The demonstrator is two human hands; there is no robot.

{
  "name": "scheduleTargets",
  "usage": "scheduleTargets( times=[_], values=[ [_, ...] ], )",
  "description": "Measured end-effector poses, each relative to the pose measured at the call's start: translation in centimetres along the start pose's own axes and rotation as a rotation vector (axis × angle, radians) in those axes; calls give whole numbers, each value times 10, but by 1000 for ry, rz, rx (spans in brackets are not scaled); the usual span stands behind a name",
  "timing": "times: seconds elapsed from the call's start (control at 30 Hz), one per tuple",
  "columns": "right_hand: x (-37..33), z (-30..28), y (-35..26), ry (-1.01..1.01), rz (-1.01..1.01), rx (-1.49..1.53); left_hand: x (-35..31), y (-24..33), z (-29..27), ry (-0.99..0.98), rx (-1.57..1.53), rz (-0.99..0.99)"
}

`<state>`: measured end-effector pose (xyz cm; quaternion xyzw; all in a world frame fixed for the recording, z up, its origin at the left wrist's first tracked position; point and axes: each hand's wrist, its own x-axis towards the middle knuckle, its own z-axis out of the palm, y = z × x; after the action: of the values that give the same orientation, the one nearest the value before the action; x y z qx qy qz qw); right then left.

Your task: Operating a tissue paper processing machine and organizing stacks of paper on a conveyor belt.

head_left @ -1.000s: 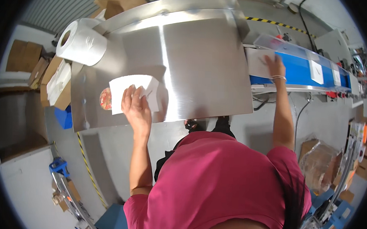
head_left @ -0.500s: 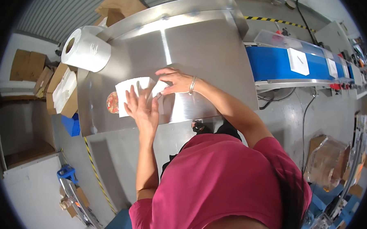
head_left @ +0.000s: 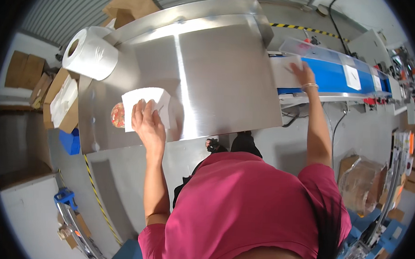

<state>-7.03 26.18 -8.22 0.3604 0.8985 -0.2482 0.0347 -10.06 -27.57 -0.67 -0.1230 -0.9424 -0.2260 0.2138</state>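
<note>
Before a corrugated wall [head_left: 78, 12], at nine o'clock on the steel table [head_left: 145, 69], a white stack [head_left: 149, 94] is partly covered by the loosely spread left hand [head_left: 148, 129]; on the conveyor [head_left: 329, 72] at two, a packet [head_left: 282, 73] by the right hand [head_left: 305, 74], grip unclear.

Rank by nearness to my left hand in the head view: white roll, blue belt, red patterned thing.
1. Red patterned thing: just left of your left hand, showing beside the white pieces.
2. White roll: up-left, at the table's left end.
3. Blue belt: right, past the table.
</note>
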Motion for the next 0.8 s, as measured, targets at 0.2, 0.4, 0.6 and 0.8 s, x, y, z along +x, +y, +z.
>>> scheduleTargets(
  times=[0.2, 0.4, 0.6, 0.8],
  values=[
    [-33, 13, -47, 328, -575, 46, 4, 9, 3, 40, -33, -43],
    [-134, 113, -226, -611, -1055, 565, 3, 15, -2, -40, -26, -81],
    [-144, 161, -274, -416, -1247, 476, 13, 4, -9, -144, -4, -35],
    [-106, 145, -195, -421, -671, 912, 17, -15, -11, -27, 73, 10]
  ],
)
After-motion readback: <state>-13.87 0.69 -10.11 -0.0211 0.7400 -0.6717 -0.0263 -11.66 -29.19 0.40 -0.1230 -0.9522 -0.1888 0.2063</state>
